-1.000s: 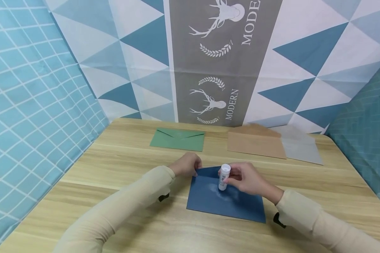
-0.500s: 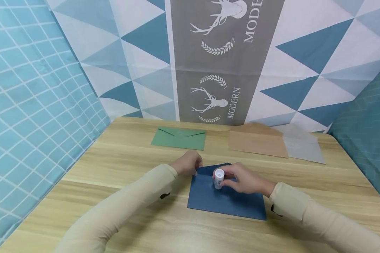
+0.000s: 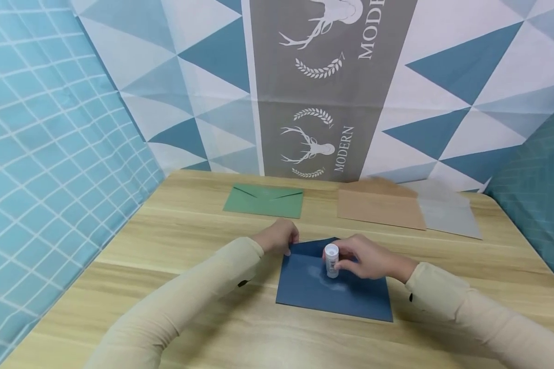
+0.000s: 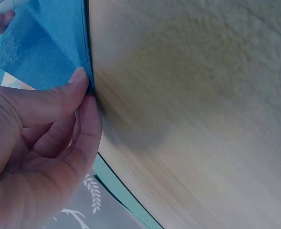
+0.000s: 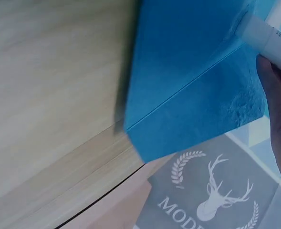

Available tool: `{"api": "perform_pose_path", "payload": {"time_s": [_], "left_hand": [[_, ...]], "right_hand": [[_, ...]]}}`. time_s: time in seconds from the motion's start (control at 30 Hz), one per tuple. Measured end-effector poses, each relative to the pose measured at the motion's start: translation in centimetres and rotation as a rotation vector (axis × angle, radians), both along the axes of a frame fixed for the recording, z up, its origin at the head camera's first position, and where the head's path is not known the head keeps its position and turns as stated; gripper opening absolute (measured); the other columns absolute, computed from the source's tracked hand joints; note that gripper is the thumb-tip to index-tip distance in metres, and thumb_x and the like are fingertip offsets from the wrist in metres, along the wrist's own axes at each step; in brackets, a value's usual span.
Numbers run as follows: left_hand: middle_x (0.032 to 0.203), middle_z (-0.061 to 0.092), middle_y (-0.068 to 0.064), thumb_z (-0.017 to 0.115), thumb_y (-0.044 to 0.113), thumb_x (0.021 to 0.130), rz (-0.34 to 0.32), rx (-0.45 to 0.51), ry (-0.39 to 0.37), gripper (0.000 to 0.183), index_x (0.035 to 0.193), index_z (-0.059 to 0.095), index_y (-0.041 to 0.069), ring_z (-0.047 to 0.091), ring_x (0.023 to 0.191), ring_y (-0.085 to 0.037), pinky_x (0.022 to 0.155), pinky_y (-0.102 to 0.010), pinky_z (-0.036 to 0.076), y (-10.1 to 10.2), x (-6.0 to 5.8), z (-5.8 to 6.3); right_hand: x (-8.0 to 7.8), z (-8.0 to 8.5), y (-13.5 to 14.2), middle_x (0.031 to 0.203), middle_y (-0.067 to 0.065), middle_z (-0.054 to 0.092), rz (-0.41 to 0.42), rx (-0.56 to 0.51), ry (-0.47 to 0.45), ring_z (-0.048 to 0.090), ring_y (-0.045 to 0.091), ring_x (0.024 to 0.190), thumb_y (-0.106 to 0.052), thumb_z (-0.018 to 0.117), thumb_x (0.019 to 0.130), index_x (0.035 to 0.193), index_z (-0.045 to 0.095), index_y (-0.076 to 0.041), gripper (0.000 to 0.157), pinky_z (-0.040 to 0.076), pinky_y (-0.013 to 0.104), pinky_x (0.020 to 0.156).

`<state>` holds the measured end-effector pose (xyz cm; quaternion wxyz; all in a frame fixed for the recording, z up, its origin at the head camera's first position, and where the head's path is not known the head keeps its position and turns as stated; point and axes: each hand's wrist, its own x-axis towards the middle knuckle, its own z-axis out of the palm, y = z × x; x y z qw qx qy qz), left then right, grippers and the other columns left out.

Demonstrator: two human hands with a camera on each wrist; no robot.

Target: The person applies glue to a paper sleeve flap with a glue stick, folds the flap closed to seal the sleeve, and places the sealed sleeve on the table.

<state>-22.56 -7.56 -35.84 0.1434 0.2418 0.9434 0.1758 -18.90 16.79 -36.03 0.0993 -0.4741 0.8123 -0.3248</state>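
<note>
A dark blue envelope (image 3: pixel 304 289) lies on the wooden table with its flap (image 3: pixel 311 247) folded out toward the wall. Pale smears mark its body just left of the glue stick (image 3: pixel 332 260). My right hand (image 3: pixel 362 258) grips that white glue stick nearly upright, its lower end against the envelope. At the far left corner, my left hand (image 3: pixel 278 236) pinches the envelope between thumb and finger. The left wrist view shows this left hand (image 4: pixel 49 129) close up at the blue edge. In the right wrist view, rough smears also show on the flap (image 5: pixel 192 112).
A green envelope (image 3: pixel 264 201) lies behind my left hand. A brown envelope (image 3: pixel 380 207) overlaps a grey envelope (image 3: pixel 450 212) at the back right. Patterned cloth (image 3: pixel 221 61) covers the wall behind the table (image 3: pixel 175 261), with blue checked cloth (image 3: pixel 51 154) at the left.
The glue stick in my right hand slid left across the blue envelope, then back right. My left hand has kept its pinch on the corner. The head view has shifted slightly.
</note>
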Motion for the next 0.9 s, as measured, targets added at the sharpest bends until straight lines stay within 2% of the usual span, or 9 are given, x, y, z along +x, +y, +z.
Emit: {"api": "perform_pose_path", "payload": {"time_s": [0.2,0.43,0.67,0.9], "left_hand": [[0.07,0.056,0.001,0.078,-0.009,0.071,0.023,-0.031,-0.011,0.019,0.077,0.068,0.006,0.047,0.071,-0.011,0.072,-0.026,0.052,0.1,-0.1,-0.1],[0.073,0.058,0.001,0.079,-0.007,0.071,0.031,-0.055,-0.009,0.019,0.079,0.068,0.006,0.047,0.073,-0.012,0.074,-0.026,0.052,0.3,-0.2,0.0],[0.069,0.056,0.002,0.079,-0.006,0.071,0.037,-0.012,-0.013,0.017,0.075,0.068,0.006,0.046,0.071,-0.012,0.07,-0.025,0.049,-0.2,-0.1,0.0],[0.068,0.058,0.002,0.08,-0.006,0.07,0.029,0.015,0.0,0.016,0.073,0.068,0.005,0.047,0.068,-0.012,0.068,-0.025,0.049,-0.3,0.0,0.0]], "right_hand": [[0.3,0.1,1.3,0.104,0.01,0.072,-0.017,0.012,0.021,0.068,0.009,0.095,-0.01,0.062,0.092,0.109,0.064,-0.005,0.018,0.058,0.027,0.08],[0.7,0.4,2.5,0.103,0.008,0.073,-0.05,0.065,0.029,0.067,0.005,0.096,-0.005,0.063,0.09,0.109,0.064,-0.004,0.019,0.058,0.027,0.081],[1.2,0.1,3.1,0.1,0.004,0.072,-0.094,0.05,0.028,0.067,0.003,0.094,-0.008,0.064,0.09,0.108,0.064,-0.006,0.018,0.058,0.024,0.079],[1.8,-0.4,2.4,0.105,0.006,0.072,-0.154,0.014,0.035,0.069,0.011,0.1,-0.009,0.065,0.09,0.112,0.064,-0.006,0.023,0.058,0.027,0.081]]}}
